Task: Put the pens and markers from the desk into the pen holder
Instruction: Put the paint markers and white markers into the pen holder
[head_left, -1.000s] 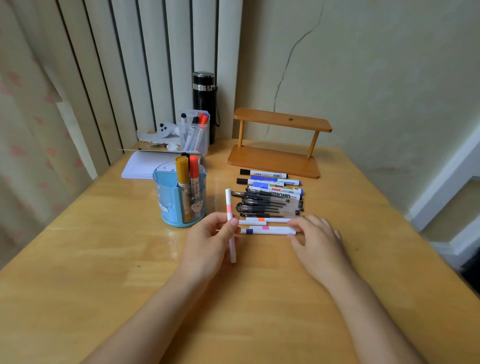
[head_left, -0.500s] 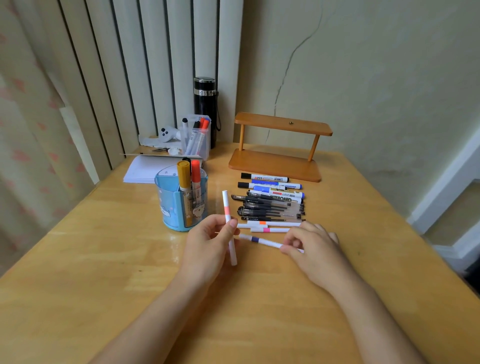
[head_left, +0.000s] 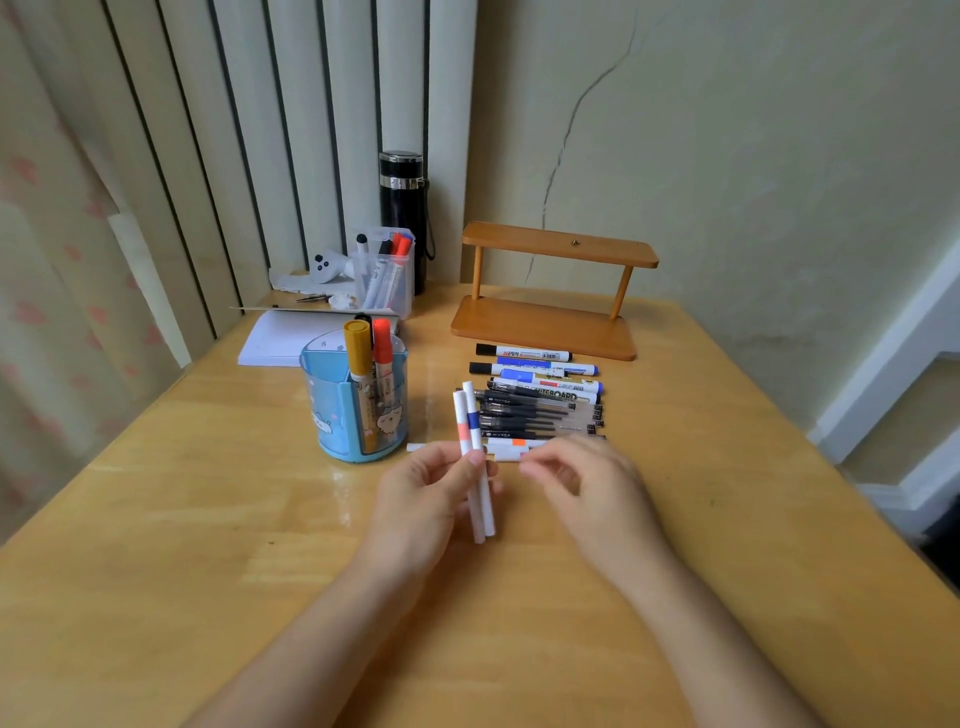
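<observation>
Pens (head_left: 472, 418) in the left hand (head_left: 421, 493) number two now, pinched upright; right hand (head_left: 592, 488), grip relaxed, holds nothing.

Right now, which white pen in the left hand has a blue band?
The pen nearer the right hand; the other pen has a pink band.

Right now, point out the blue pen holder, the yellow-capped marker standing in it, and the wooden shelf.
blue pen holder (head_left: 328, 402), head view, left front wall.
yellow-capped marker (head_left: 357, 345), head view, its yellow cap.
wooden shelf (head_left: 558, 243), head view, top board.
</observation>
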